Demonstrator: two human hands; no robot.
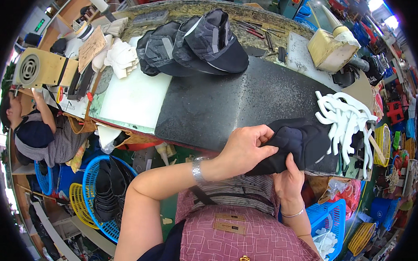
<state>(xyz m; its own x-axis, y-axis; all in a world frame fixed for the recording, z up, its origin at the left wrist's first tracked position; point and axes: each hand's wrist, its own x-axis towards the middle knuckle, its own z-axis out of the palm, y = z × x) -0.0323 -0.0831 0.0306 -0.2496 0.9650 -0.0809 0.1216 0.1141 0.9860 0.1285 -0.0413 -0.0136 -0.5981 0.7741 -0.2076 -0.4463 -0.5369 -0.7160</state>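
Note:
A soft black piece that looks like a shoe upper (290, 139) is held over the right part of the workbench's front edge. My left hand (251, 147) comes in from the left, its thumb and fingers pinched on the piece's near left edge. My right hand (290, 178) grips the same piece from below, thumb on top and fingers hidden underneath. Just right of it lies a tangled heap of white curved strips (344, 116). Farther back on the bench stands a row of nested black and grey shoe uppers (201, 45) with pale grey bands.
A black mat (203, 107) and a white board (134, 103) cover the bench. Pens and tools (263, 32) lie at the back, beside a cream block-shaped device (333, 50). A blue basket (88, 180) of black pieces stands lower left. Another person (47, 127) sits at far left.

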